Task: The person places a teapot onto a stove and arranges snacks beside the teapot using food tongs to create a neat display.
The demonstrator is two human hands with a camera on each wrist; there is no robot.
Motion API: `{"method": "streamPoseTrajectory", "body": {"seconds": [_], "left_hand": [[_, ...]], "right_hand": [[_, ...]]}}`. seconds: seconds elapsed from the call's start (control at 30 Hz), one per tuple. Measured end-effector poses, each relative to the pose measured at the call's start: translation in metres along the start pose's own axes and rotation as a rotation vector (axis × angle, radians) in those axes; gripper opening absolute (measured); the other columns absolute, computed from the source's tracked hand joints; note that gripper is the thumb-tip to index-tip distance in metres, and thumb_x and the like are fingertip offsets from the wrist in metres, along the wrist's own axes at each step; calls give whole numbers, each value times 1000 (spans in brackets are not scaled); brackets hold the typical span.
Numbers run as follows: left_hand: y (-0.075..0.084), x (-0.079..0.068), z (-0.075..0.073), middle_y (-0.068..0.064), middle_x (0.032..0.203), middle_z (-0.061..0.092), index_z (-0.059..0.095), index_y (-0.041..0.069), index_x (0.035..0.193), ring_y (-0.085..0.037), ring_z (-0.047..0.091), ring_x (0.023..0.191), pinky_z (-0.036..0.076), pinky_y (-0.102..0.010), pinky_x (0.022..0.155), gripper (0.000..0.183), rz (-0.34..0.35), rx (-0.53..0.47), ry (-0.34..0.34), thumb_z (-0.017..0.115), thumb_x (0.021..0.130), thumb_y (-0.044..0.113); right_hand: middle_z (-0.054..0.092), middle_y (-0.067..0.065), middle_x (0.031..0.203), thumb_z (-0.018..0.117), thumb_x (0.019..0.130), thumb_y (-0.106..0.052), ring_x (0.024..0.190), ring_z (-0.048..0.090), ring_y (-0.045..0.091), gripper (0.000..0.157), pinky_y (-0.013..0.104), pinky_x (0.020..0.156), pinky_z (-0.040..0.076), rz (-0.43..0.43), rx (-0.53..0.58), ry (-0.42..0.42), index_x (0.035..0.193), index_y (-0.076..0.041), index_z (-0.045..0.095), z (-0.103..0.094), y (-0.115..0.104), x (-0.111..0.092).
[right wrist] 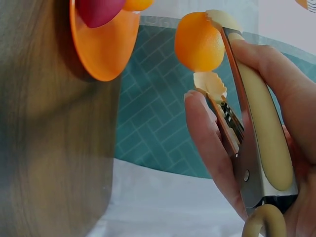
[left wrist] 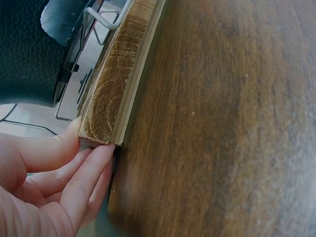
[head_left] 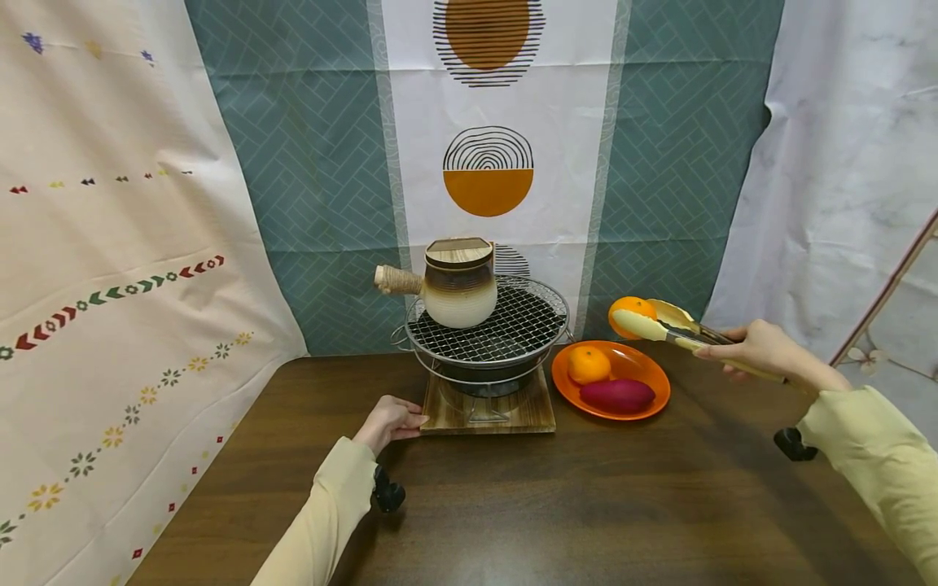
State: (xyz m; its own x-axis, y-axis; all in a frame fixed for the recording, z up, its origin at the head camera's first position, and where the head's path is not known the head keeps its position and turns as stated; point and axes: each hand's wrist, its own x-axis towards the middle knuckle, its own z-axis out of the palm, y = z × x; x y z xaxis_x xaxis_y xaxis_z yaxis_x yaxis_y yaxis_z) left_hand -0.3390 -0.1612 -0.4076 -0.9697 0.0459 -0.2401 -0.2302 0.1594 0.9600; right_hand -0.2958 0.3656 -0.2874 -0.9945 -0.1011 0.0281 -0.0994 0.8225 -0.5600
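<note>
My left hand [head_left: 390,421] pinches the near left corner of a square wooden board [head_left: 449,413], thumb above and fingers at its lower edge in the left wrist view. On that board stands a round tabletop grill with a black wire mesh [head_left: 523,325]. A lidded brown-and-cream pot [head_left: 460,299] with a rope-wrapped side handle sits on the mesh. In my right hand [head_left: 768,352] is a pair of cream-tipped kitchen tongs [right wrist: 264,123]. Between the tong tips an orange [right wrist: 197,42] is held up, above the right rim of an orange plate [head_left: 637,358].
Another orange [head_left: 589,365] and a dark red, elongated sweet-potato-like item [head_left: 619,395] lie on the plate, right of the grill. A patterned cloth [head_left: 308,203] hangs behind the brown wooden table [head_left: 513,505]. Curtains hang on both sides.
</note>
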Motion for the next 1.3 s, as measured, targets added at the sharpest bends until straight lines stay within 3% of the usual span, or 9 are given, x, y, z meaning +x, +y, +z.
{"method": "streamPoseTrajectory", "body": {"seconds": [0.23,0.67,0.93,1.17,1.3], "left_hand": [[0,0,0,-16,85,58,50,-21,107,-18,58,67,52,-38,69,31,-2,0,6,59,79,-12],[0,2,1,-21,92,58,50,-21,109,-22,60,72,51,-38,70,32,1,0,2,59,79,-13],[0,1,0,-22,94,56,49,-21,109,-24,60,74,51,-38,71,33,-2,-7,2,60,79,-13],[-1,0,0,-17,86,59,50,-21,108,-22,60,72,51,-38,71,32,-4,-13,5,59,79,-13],[0,-1,1,-16,85,59,50,-22,108,-20,59,70,51,-38,70,31,2,-13,3,59,79,-13]], "right_hand": [[64,8,70,67,79,-44,59,62,23,59,32,53,50,22,43,18,104,9,59,-3,-12,-2],[63,11,79,67,77,-47,63,63,24,73,32,57,51,12,99,31,115,13,51,-9,-35,-4],[63,11,76,68,76,-48,64,63,24,69,31,56,52,-2,100,43,109,11,54,-10,-46,1],[62,10,80,68,75,-50,70,62,24,82,32,59,52,-5,135,29,122,14,45,-13,-55,5],[60,11,82,68,75,-48,72,62,25,81,32,60,53,-10,147,26,122,13,46,-12,-61,7]]}}
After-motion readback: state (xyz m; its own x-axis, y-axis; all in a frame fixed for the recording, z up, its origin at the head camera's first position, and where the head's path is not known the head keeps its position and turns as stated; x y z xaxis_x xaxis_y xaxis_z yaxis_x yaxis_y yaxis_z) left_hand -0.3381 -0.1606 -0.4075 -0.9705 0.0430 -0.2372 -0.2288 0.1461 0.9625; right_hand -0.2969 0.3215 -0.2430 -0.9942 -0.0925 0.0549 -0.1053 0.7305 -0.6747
